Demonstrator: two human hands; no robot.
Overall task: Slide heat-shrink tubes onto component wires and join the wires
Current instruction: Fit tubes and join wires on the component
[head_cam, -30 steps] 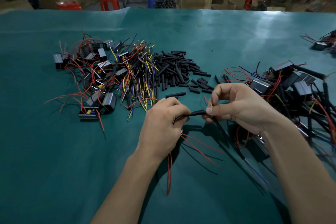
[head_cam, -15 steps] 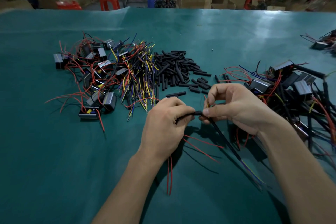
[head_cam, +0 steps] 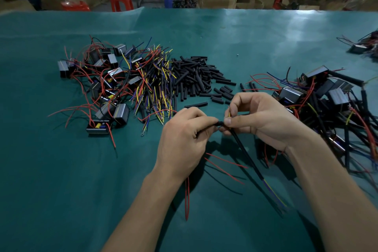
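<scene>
1. The left hand (head_cam: 182,139) pinches the short black heat-shrink tube (head_cam: 217,124); the right hand (head_cam: 263,120) pinches the black sheathed wire (head_cam: 245,153).
2. The hands have closed together since a second ago; judged: the tube is sliding on.

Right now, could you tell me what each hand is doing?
Left hand: closed, pinching a black heat-shrink tube.
Right hand: closed, pinching the black sleeved wire bundle at the tube's end.

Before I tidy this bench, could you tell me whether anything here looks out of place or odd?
Nothing looks damaged or spilled. One small pale speck, perhaps a stray bit of hardware, lies alone on the green mat beyond the heat-shrink tube pile. A single tube also lies apart from the pile, near the hands.
</scene>
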